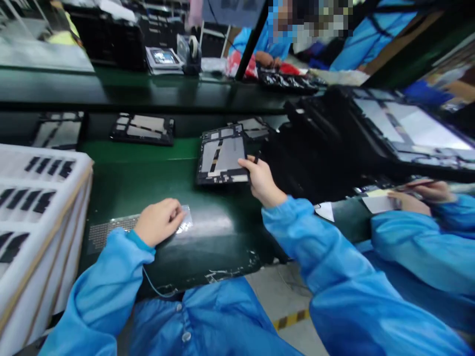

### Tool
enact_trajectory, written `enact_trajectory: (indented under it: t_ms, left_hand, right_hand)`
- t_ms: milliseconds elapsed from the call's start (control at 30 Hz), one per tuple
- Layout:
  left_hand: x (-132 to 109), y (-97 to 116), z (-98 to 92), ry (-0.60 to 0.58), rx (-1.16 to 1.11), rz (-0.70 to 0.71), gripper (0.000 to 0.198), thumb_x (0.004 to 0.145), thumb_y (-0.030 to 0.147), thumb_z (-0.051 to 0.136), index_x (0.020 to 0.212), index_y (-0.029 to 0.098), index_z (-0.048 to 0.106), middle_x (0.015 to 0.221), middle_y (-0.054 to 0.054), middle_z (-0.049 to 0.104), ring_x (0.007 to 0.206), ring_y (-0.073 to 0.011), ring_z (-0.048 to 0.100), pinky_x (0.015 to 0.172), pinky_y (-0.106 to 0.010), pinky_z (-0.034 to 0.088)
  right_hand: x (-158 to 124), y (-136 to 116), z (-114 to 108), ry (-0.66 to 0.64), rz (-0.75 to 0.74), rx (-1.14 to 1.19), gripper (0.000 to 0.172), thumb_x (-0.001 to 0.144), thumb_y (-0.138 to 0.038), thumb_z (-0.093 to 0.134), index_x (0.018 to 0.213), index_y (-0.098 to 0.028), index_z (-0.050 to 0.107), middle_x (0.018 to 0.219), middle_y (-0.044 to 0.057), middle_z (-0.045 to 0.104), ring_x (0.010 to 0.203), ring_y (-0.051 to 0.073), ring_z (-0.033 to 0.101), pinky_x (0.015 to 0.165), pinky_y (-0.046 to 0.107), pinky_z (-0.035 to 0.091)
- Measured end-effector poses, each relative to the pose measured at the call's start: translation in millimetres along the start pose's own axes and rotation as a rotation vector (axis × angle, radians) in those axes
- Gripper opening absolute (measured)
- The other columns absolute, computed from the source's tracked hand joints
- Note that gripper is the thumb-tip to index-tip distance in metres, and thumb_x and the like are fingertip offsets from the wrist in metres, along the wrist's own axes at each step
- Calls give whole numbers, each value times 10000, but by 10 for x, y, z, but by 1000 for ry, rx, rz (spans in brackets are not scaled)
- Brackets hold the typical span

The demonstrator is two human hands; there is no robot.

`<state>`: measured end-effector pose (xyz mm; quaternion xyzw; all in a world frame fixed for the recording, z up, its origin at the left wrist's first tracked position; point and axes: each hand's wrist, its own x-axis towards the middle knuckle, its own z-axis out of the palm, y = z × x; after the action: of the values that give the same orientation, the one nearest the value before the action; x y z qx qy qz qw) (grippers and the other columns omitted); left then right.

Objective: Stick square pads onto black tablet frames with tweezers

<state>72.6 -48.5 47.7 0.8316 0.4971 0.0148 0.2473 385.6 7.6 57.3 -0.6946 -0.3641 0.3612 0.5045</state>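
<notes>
The left hand (159,221) lies knuckles up on the dark green desk (148,178), fingers curled under, their tips on a small clear plastic film (184,221) that rests at the end of a perforated grey metal strip (111,230). Whether it pinches the film or only presses it cannot be told. The right hand (261,180) reaches forward and pinches, thumb on top, the near right corner of a black tablet frame with grey inner plates (221,155). The frame sits near the middle of the desk, open side up, its right edge just beside a stack of black trays (319,143). Its long axis seems to run away from the person, the far end leaning slightly right. A white slotted tray (44,198) at the left holds rows of small black parts. The top black tray at the right carries a grey screen panel (411,126). Further right, a co-worker's hands (411,198) rest on white paper (374,202).
</notes>
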Motion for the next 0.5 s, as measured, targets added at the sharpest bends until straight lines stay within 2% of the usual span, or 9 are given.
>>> enact_trajectory:
  t_ms: [100, 200, 267, 367, 433, 500]
  left_hand:
    - [58, -179, 26, -134, -23, 28, 376, 1035, 477, 719, 1202, 141, 710, 1156, -72, 736, 1048, -171, 718, 990, -385, 663]
    - [46, -200, 171, -153, -89, 36, 376, 1039, 470, 712, 1235, 149, 707, 1224, -86, 731, 1124, -192, 717, 1037, -412, 659]
    - [37, -185, 245, -130, -160, 18, 374, 1041, 467, 709, 1236, 148, 707, 1232, -88, 729, 1132, -195, 716, 1042, -416, 657]
    - [16, -194, 291, -63, -301, -25, 355, 1050, 476, 691, 1189, 151, 714, 1196, -81, 733, 1100, -184, 714, 1029, -402, 655]
    - [-4, -227, 292, 4, -420, -57, 349, 1055, 492, 678, 1130, 154, 720, 1132, -70, 736, 1047, -167, 709, 1006, -382, 652]
    - [-2, -269, 266, 103, -560, -100, 351, 1058, 507, 667, 1087, 161, 721, 1088, -62, 734, 1006, -152, 698, 990, -363, 648]
  right_hand:
    - [795, -358, 420, -40, -19, -185, 376, 1066, -434, 719, 1329, -166, 698, 1309, 98, 740, 1119, 229, 753, 962, 443, 671]
    - [1192, -565, 873, -70, -102, -353, 436, 1049, -416, 745, 1401, -167, 677, 1432, 132, 696, 1244, 272, 724, 1050, 495, 649]
    - [1307, -644, 1305, -117, -179, -424, 442, 1043, -406, 754, 1404, -163, 678, 1466, 144, 680, 1290, 286, 706, 1088, 513, 631]
    - [1320, -699, 2134, -255, -273, -440, 417, 1046, -414, 749, 1380, -172, 688, 1422, 126, 705, 1254, 273, 722, 1066, 509, 641]
    - [1244, -701, 2641, -343, -350, -373, 406, 1060, -429, 729, 1370, -170, 691, 1383, 113, 719, 1207, 259, 738, 1033, 486, 654]
    - [1112, -680, 2968, -387, -496, -233, 413, 1062, -443, 725, 1369, -170, 689, 1368, 106, 721, 1180, 252, 745, 1009, 465, 662]
